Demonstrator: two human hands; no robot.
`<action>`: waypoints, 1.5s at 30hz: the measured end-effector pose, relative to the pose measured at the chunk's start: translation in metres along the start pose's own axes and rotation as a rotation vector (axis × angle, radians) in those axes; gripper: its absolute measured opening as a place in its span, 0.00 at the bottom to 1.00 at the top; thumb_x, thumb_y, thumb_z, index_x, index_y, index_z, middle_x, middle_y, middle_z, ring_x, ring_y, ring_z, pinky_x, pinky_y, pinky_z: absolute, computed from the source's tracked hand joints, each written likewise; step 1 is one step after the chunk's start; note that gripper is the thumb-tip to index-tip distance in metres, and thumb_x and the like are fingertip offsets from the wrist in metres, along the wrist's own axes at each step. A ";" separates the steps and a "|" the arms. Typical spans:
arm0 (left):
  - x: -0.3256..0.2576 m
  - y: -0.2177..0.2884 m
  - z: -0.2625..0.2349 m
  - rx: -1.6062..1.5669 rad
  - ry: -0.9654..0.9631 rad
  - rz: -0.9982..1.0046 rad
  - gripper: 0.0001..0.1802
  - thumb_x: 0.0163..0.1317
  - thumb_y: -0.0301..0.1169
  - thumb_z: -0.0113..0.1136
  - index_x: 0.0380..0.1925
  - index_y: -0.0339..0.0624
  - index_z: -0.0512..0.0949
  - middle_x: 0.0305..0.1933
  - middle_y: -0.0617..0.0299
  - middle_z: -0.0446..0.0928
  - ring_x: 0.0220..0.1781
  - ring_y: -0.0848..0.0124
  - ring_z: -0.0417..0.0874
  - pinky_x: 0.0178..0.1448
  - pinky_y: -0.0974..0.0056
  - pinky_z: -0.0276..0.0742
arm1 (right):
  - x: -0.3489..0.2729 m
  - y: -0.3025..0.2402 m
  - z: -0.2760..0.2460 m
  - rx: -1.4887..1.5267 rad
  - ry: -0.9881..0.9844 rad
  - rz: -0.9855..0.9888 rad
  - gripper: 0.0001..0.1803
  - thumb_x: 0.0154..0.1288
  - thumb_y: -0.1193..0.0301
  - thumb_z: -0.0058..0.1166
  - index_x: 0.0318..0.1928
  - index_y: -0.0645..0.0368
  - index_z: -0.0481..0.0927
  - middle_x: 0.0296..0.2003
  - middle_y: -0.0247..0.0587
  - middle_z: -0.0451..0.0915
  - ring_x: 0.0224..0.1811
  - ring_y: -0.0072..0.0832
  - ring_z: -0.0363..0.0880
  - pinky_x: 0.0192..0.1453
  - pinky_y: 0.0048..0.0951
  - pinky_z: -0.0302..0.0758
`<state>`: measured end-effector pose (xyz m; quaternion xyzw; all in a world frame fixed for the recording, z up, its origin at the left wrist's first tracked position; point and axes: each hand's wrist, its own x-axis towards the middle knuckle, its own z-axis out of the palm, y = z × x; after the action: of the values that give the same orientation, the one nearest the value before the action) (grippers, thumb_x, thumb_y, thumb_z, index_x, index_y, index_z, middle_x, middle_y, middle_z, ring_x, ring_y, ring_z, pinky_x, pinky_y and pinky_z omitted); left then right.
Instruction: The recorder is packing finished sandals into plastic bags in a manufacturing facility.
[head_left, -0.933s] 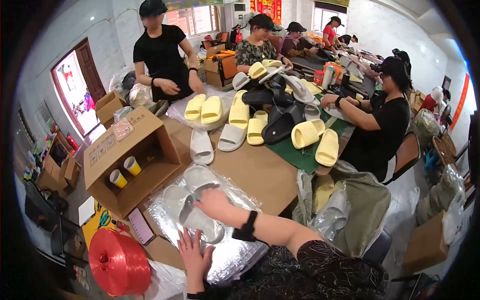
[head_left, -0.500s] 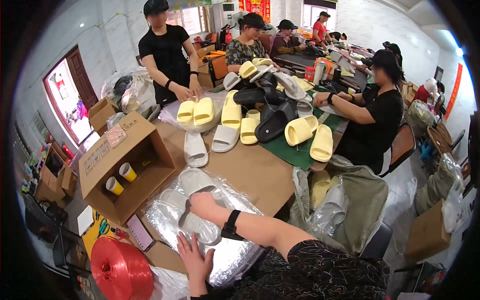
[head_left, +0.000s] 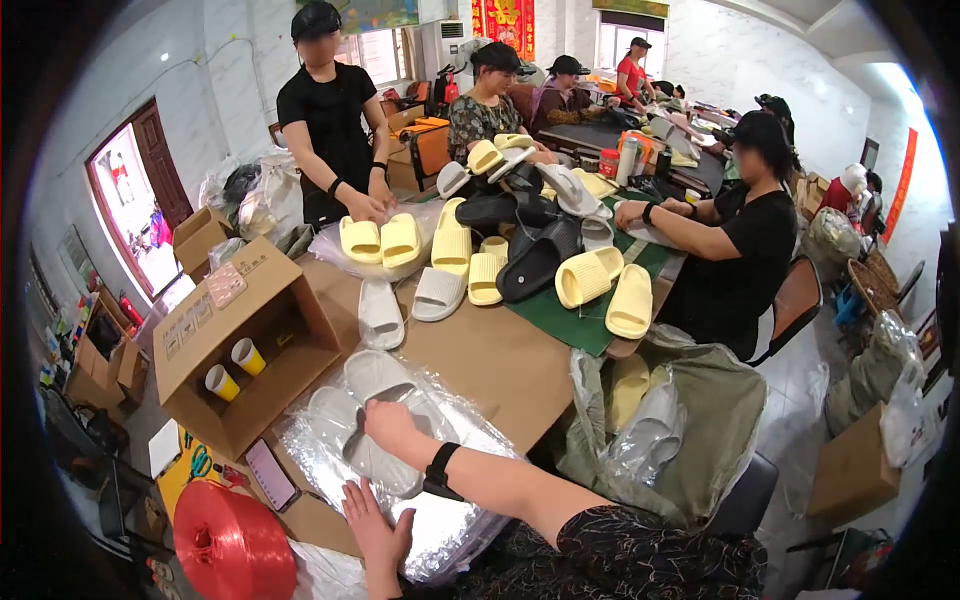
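A pair of light grey slippers [head_left: 378, 374] lies side by side on a stack of clear plastic bags [head_left: 462, 508] at the near edge of the table. My right hand [head_left: 394, 430] reaches across and is closed at the slippers. Its curled fingers are partly hidden, but they seem to grip one slipper's inner edge. My left hand [head_left: 376, 530] rests on the bags just below the slippers, fingers stretched and thumb apart, holding nothing.
An open carton [head_left: 235, 335] with two yellow-and-white cups stands left, beside a phone [head_left: 272, 475] and a red twine roll [head_left: 236, 545]. Yellow, grey and black slippers [head_left: 545, 262] pile up ahead. At right hangs a green sack [head_left: 715, 430] containing slippers. Co-workers stand and sit around the table.
The view has shifted slightly, so the scene sits a little differently. Both my hands keep nearly the same places at the grey slippers and the bags.
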<state>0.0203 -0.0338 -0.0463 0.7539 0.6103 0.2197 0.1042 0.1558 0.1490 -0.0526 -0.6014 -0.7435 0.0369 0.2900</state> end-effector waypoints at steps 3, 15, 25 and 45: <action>-0.001 -0.002 -0.002 -0.047 -0.013 -0.036 0.60 0.52 0.55 0.69 0.74 0.29 0.50 0.78 0.33 0.50 0.81 0.40 0.46 0.81 0.42 0.39 | 0.005 -0.003 -0.009 0.039 -0.050 0.036 0.11 0.60 0.66 0.55 0.32 0.63 0.81 0.26 0.51 0.84 0.29 0.45 0.86 0.34 0.44 0.82; -0.001 0.001 -0.001 -0.064 0.062 -0.051 0.63 0.48 0.45 0.75 0.73 0.25 0.46 0.76 0.30 0.52 0.77 0.36 0.52 0.80 0.45 0.45 | 0.006 0.009 -0.023 0.174 -0.026 0.014 0.13 0.60 0.63 0.54 0.33 0.61 0.81 0.25 0.53 0.83 0.30 0.50 0.85 0.36 0.50 0.80; -0.001 0.009 -0.003 -0.115 -0.005 -0.120 0.63 0.50 0.46 0.72 0.74 0.26 0.44 0.77 0.31 0.49 0.78 0.36 0.48 0.82 0.46 0.40 | -0.074 0.079 -0.145 0.394 0.227 0.275 0.13 0.61 0.62 0.56 0.32 0.59 0.82 0.23 0.52 0.80 0.29 0.43 0.83 0.34 0.42 0.77; 0.000 0.008 -0.010 -0.107 0.001 -0.107 0.63 0.50 0.47 0.73 0.74 0.24 0.44 0.76 0.28 0.49 0.78 0.37 0.50 0.81 0.44 0.41 | -0.391 0.424 -0.136 -0.290 0.288 1.483 0.29 0.66 0.54 0.52 0.57 0.65 0.73 0.55 0.67 0.77 0.60 0.59 0.74 0.66 0.51 0.70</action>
<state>0.0223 -0.0367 -0.0342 0.7135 0.6372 0.2464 0.1557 0.6330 -0.1333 -0.2620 -0.9735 -0.0981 0.0451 0.2014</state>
